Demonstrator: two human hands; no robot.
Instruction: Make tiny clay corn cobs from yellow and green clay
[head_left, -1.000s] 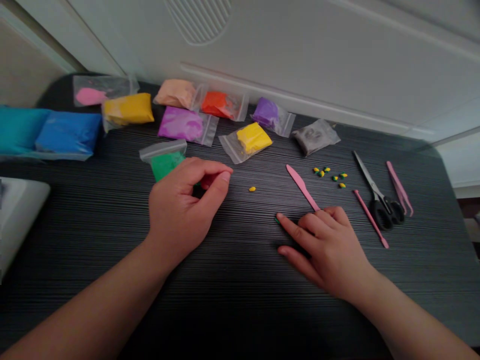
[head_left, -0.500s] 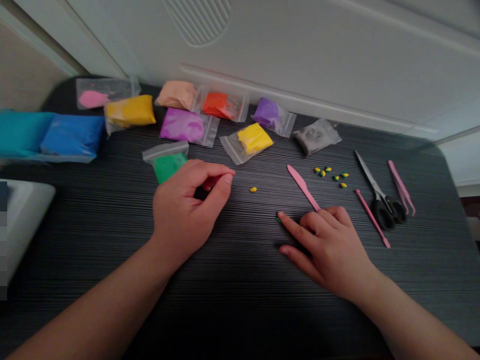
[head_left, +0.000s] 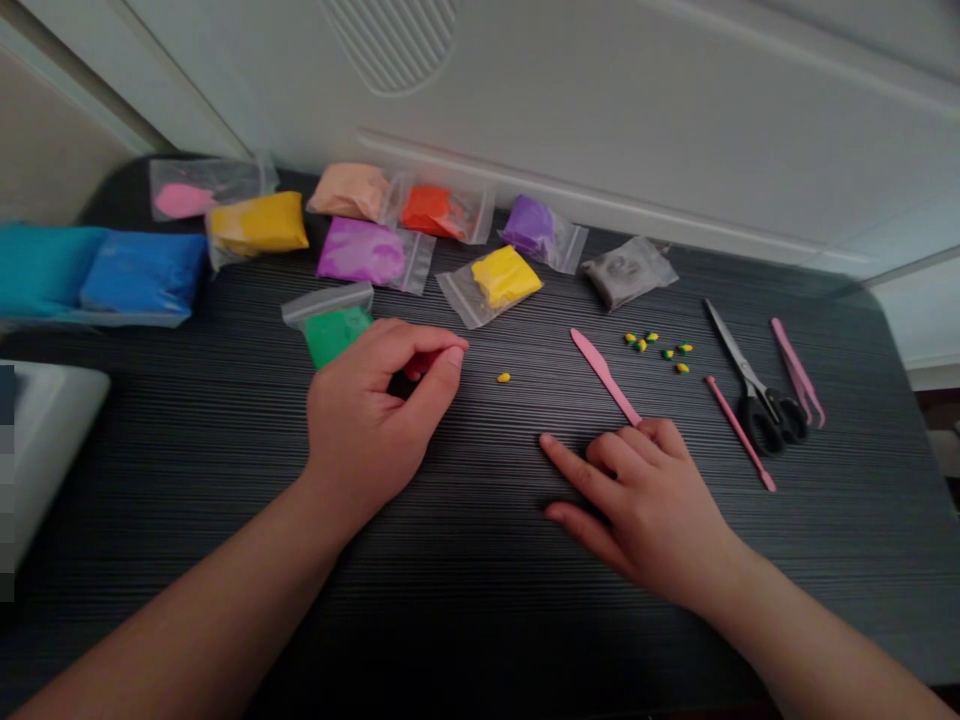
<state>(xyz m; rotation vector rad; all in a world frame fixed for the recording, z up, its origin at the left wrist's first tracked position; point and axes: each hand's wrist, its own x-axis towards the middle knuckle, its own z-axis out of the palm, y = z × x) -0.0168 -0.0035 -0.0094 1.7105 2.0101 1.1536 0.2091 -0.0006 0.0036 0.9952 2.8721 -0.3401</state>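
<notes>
Left of the pink knife, there's the small yellow piece; further left, the left hand, loosely closed, thumb against forefinger. At the knife's near end, the right hand is open, forefinger outstretched.

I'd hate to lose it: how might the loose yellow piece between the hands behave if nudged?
The yellow piece looks rounded, so it may roll. Being tiny beside the fingers, it is probably very light.

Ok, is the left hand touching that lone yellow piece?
Apart: the head view shows a strip of dark tabletop between the left hand and the yellow piece, which lies just beyond its fingertips.
</notes>
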